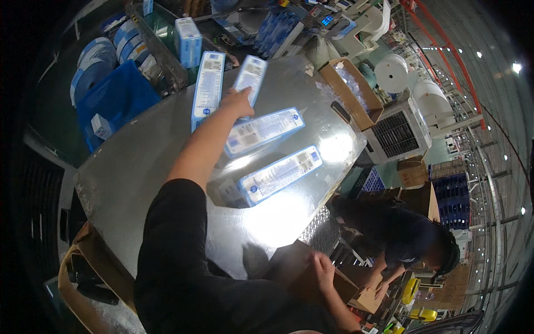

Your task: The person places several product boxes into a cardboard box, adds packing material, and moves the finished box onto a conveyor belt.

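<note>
My left hand (pixel 238 103) reaches across the metal table (pixel 144 150), its fingers closed around the near end of a slim blue-and-white box (pixel 251 77). Just left of that box stands another of the same kind (pixel 209 83), touching or nearly touching it. To the right of my hand lies a third box (pixel 264 131), and nearer to me a fourth (pixel 281 176); both are slanted and apart from each other. My right hand (pixel 324 271) is low at the right, over a brown carton (pixel 297 273), with its fingers curled; what they hold, if anything, does not show.
One more blue box (pixel 188 43) stands at the far edge by a machine rail. At left are a blue bin (pixel 119 97) and film rolls (pixel 92 75). A cardboard tray (pixel 350 92) holds clear plastic at far right. A co-worker (pixel 406 234) handles a carton at right.
</note>
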Demonstrator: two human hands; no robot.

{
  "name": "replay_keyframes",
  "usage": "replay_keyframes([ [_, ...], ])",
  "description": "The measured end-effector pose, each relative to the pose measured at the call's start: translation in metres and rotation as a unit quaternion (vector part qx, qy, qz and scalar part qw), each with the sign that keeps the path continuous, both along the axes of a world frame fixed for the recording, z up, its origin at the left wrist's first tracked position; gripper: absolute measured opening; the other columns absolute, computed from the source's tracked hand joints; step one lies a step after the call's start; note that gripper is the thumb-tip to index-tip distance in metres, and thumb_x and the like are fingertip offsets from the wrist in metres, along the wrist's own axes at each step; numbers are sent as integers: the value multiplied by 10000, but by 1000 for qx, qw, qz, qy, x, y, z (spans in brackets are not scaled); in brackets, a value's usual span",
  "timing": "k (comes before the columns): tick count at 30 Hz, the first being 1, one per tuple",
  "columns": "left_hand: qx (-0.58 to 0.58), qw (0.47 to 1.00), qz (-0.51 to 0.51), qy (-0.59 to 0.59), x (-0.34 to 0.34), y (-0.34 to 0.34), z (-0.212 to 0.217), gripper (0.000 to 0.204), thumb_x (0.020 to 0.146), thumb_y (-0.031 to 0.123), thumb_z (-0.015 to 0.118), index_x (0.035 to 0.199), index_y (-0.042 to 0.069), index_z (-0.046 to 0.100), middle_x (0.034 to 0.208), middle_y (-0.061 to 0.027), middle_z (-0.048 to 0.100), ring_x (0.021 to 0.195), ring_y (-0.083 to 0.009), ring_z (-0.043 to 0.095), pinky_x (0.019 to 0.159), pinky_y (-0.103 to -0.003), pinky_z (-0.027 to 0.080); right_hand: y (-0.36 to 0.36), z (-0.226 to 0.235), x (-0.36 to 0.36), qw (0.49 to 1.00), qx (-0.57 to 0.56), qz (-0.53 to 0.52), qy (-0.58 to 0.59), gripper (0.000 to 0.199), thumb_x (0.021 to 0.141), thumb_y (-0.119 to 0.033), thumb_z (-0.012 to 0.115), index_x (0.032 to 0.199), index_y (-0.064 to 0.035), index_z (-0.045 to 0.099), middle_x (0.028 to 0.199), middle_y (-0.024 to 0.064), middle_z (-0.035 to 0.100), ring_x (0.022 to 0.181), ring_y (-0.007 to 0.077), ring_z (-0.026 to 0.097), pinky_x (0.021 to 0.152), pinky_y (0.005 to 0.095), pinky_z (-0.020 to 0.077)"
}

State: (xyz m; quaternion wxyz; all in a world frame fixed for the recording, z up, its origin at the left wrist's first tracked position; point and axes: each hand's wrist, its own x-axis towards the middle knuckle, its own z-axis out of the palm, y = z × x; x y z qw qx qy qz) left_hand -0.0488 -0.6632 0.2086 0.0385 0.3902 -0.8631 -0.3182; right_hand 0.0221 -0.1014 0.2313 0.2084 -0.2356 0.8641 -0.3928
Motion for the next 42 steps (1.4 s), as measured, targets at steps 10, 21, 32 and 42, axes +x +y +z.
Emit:
replay_keyframes([
  [10,13,987,-157,-23,188,169,7,978,648,341,753,1484,333,245,1267,-294,431,1079,-451,548,882,-473,481,-140,-61,-31,982,-90,-1,-166,549,858,-164,712,1278,52,432,1007,116,649,867,178,643,709,282,527],
  [21,194,977,-39,80,323,242,-15,1085,765,349,763,1515,123,12,1222,-249,587,1100,-380,595,930,-425,458,-85,-17,-17,966,171,62,-186,531,910,-379,627,1213,43,520,1054,173,648,911,267,648,798,375,522],
  [32,207,959,5,192,283,244,-43,676,851,141,674,1426,31,336,1249,-156,581,1195,-242,528,1006,-356,398,-104,-54,0,971,-19,85,-222,818,873,-469,631,1392,57,281,1238,228,569,1094,332,596,947,427,463],
  [42,538,828,148,55,399,265,-38,661,876,455,605,1343,9,466,1187,-174,597,1014,-259,615,791,-378,524,-87,-46,33,778,87,231,-578,1197,677,-620,734,1486,-163,-21,1370,299,392,1225,494,440,897,707,407],
])
